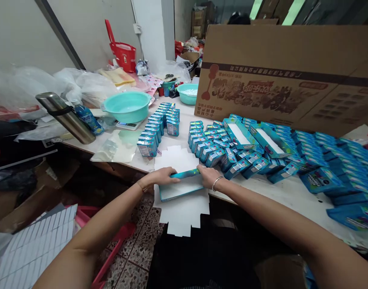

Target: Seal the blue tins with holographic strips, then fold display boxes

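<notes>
A shallow blue cardboard tray box (181, 189), white inside, is held between my two hands over the table's front edge. My left hand (163, 177) grips its left end, thumb along the far wall. At the right end, my right hand (208, 176) closes round the far corner. Under the box lie flat white die-cut cardboard blanks (184, 218), which overhang the edge toward my lap. Two similar folded trays, one (239, 134) left of the other (271, 140), rest on top of many small blue boxes (212, 154) to the right.
Rows of small blue boxes (150, 138) stand left of the blanks. A turquoise basin (128, 106) sits on a scale (129, 126), near a steel flask (66, 118) and a blue bottle (89, 119). A large carton (280, 76) stands behind. A pink stool (117, 245) is below left.
</notes>
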`<state>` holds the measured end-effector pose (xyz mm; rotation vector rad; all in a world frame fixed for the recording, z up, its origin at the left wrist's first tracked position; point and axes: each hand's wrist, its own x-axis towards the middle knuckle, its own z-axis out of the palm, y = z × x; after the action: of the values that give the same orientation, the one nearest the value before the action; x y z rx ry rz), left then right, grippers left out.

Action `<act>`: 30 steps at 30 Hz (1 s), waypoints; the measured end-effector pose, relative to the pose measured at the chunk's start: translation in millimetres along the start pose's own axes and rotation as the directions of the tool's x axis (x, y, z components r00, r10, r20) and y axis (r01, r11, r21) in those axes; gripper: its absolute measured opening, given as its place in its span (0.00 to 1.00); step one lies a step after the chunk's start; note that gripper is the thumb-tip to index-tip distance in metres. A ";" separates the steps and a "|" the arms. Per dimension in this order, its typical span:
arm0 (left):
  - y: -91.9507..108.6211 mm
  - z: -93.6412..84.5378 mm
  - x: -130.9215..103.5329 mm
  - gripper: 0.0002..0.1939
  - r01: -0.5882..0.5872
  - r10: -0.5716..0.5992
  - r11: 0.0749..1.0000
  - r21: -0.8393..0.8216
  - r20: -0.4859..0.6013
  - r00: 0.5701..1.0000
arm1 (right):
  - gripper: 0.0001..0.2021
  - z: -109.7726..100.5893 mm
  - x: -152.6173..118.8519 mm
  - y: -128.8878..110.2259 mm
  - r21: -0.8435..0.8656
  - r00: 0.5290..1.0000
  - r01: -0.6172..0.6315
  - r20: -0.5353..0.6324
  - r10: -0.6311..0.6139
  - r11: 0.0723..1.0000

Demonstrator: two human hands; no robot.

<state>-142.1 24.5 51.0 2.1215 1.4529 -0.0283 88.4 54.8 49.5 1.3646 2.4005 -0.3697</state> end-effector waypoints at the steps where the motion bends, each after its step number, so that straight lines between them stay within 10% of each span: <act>1: -0.2 0.8 -1.5 0.19 0.024 -0.023 0.999 0.024 -0.007 1.000 | 0.27 -0.8 -0.3 2.1 -0.015 1.000 0.003 0.005 -0.003 1.000; 12: 17.9 19.4 2.0 0.10 0.155 -0.128 0.952 0.263 -0.119 0.985 | 0.18 -43.7 15.3 -1.4 -0.253 0.962 0.270 0.044 -0.268 0.929; 23: 19.7 15.4 -11.5 0.16 0.109 -0.090 0.866 0.488 -0.063 0.994 | 0.13 -29.0 30.2 -6.5 -0.407 0.849 0.507 0.084 -0.522 0.760; 30: 28.3 16.2 -8.0 0.16 0.119 -0.102 0.827 0.550 -0.063 0.993 | 0.13 -19.2 30.3 -6.3 -0.407 0.856 0.482 0.028 -0.516 0.776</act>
<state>-116.3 3.1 52.2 2.4847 1.7407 -0.5260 65.3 82.5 54.2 0.5566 2.6927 0.0661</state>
